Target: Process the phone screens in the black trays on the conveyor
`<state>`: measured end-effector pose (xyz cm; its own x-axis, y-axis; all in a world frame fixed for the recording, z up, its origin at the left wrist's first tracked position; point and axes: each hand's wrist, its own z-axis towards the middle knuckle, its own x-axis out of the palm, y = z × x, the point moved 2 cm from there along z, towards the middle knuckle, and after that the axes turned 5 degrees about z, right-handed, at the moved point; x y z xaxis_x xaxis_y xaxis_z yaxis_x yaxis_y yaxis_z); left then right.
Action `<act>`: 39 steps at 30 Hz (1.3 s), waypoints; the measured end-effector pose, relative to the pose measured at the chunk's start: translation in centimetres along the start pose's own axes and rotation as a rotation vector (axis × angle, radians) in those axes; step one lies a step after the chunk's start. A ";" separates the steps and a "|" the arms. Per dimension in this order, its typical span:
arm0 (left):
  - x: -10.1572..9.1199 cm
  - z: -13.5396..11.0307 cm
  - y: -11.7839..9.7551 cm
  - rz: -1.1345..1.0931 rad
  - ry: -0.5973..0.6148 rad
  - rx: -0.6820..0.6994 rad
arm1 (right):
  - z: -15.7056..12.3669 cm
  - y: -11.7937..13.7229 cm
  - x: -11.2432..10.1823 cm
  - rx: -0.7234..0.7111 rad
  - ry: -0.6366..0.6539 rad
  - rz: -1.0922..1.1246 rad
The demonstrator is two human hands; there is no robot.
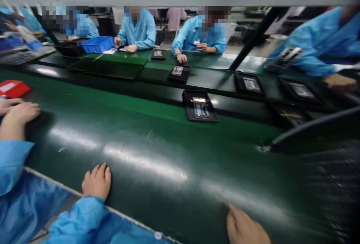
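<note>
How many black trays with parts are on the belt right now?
6 clear: one mid-belt, one behind it, one by the far worker's hand, two at right, one dim below them. Blur may hide more.

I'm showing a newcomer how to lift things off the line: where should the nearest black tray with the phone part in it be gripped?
Probably by the two long side rims of the black tray, coming from above on the near side. It lies flat on the green belt, the part fills its middle, and the raised rim stands clear.
</note>
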<state>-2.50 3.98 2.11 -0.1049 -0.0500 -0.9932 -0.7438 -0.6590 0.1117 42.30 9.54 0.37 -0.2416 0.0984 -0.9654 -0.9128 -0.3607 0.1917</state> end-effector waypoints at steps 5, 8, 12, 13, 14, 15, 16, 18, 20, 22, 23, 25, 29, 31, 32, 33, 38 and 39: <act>-1.6 1.9 -7.0 0.086 -0.041 0.088 | 5.9 1.1 0.2 0.288 -0.131 -0.132; -2.0 2.4 -10.6 0.096 -0.095 0.136 | 10.7 1.4 0.5 0.291 -0.090 -0.092; -2.2 3.5 -12.6 0.055 -0.095 0.080 | 17.1 0.2 0.3 0.456 -0.033 -0.096; -2.3 3.9 -12.9 0.040 -0.070 0.077 | 18.7 -0.1 0.2 0.508 -0.016 -0.098; -2.2 4.2 -13.0 0.028 -0.036 0.075 | 20.2 -0.4 0.0 0.557 0.002 -0.095; -2.2 4.5 -13.1 0.021 -0.002 0.071 | 21.8 -0.6 -0.1 0.595 0.027 -0.085; -2.2 4.7 -13.2 0.019 0.024 0.066 | 23.3 -0.7 -0.1 0.620 0.056 -0.074; -2.2 4.8 -13.3 0.035 0.030 0.057 | 26.1 -0.9 -0.1 0.627 0.119 -0.061; -2.2 4.7 -13.4 0.064 0.003 0.054 | 28.3 -1.1 0.2 0.600 0.207 -0.053; -2.2 4.5 -13.5 0.094 -0.009 0.062 | 29.9 -1.3 0.6 0.590 0.301 -0.040; -2.2 4.4 -13.5 0.105 -0.006 0.067 | 30.4 -1.3 0.7 0.591 0.334 -0.031; -2.2 4.4 -13.4 0.114 0.013 0.068 | 31.1 -1.1 0.7 0.588 0.352 -0.035; -2.3 4.7 -13.2 0.077 0.091 0.042 | 30.2 0.6 -1.1 0.498 0.327 -0.128; -2.5 4.8 -13.2 0.046 0.129 0.033 | 28.4 2.1 -2.2 0.398 0.370 -0.158; -2.6 4.9 -13.2 0.030 0.138 0.031 | 27.0 3.0 -2.6 0.337 0.408 -0.165; -2.7 4.9 -13.3 0.015 0.141 0.030 | 25.3 4.0 -2.9 0.278 0.459 -0.154; -3.3 4.8 -13.5 -0.080 0.083 0.035 | 15.0 11.4 -3.0 -0.038 0.685 -0.018; -3.4 4.8 -13.5 -0.109 0.072 0.045 | 13.4 13.4 -2.9 -0.117 0.663 0.045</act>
<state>4.71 16.67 4.17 0.0248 -0.0352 -0.9991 -0.7771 -0.6294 0.0029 26.40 16.86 8.11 0.0091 -0.4956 -0.8685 -0.8557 -0.4533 0.2497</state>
